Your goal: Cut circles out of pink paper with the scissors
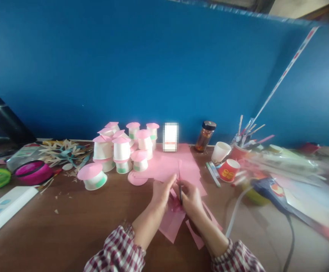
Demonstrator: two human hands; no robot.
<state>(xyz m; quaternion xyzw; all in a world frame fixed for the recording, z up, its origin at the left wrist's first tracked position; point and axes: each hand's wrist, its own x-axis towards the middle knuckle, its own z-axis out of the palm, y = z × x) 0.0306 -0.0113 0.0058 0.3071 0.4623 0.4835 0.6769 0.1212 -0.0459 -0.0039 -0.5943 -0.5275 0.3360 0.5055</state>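
Observation:
My left hand (163, 192) is closed, thumb forward, on a piece of pink paper (172, 224) above the brown table. Beside it, my right hand (192, 195) curls around a pair of scissors (180, 194); a dark part shows at the fingers and a thin blade points away from me. The fingers hide much of the scissors and the paper's cut edge. Beneath and beyond the hands lie sheets of pink paper (178, 155). A pink offcut strip (195, 235) rests by my right forearm.
White paper cups with pink paper tops (92, 176) stand in a group at the left. Around the table are a white power strip (7, 209), a brown jar (205, 136), a red cup (229, 170), and a blurred glue gun (272, 192) with its cord. A blue partition (164, 68) rises behind.

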